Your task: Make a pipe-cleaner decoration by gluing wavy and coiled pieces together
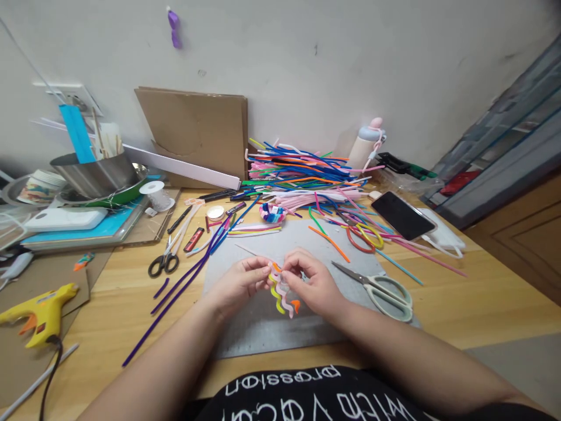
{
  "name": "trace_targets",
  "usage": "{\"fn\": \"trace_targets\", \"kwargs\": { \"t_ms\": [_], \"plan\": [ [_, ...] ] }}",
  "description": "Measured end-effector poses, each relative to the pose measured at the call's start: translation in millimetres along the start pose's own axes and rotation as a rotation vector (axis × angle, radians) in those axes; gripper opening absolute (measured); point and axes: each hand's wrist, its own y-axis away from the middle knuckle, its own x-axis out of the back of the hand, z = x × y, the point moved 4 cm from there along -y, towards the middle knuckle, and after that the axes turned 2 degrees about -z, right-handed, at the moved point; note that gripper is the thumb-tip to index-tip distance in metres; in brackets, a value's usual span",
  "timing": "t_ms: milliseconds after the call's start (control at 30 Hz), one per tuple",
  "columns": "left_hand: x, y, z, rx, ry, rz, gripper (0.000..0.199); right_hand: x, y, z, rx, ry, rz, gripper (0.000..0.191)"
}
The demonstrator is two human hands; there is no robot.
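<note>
Above the grey mat (236, 333), my left hand (241, 283) pinches the upper end of a small bunch of wavy pipe cleaners (284, 301). Yellow, pale pink and orange strands hang down from it in zigzags. From the other side my right hand (313, 283) is closed on the same bunch, fingertips close to an orange piece at the top. Its curled fingers partly hide what lies between them. A thin pale strand (246, 250) sticks out up and left behind my left fingers. Pale-green-handled scissors (388, 295) lie right of my right hand.
A heap of coloured pipe cleaners (302, 169) lies at the back. Red-and-yellow scissors (362, 237) and a phone (403, 215) are at right. Black-handled scissors (163, 265), purple pipe cleaners (175, 289) and a yellow glue gun (44, 313) lie at left.
</note>
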Motion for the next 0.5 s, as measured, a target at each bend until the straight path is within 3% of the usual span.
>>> {"fn": "trace_targets", "kwargs": {
  "t_ms": [133, 333, 500],
  "plan": [
    [2.5, -1.2, 0.6, -0.010, -0.003, 0.018, 0.021, 3.6, -1.1, -2.9, 0.000, 0.005, -0.023, 0.008],
    [5.6, -2.6, 1.4, -0.015, -0.016, 0.041, 0.021, 2.6, -3.4, 6.7, -0.157, 0.027, -0.099, 0.005],
    [3.7, -5.1, -3.2, -0.003, -0.040, 0.032, 0.022, 1.0, -3.9, 2.8, -0.051, 0.194, -0.170, 0.008]
  ]
}}
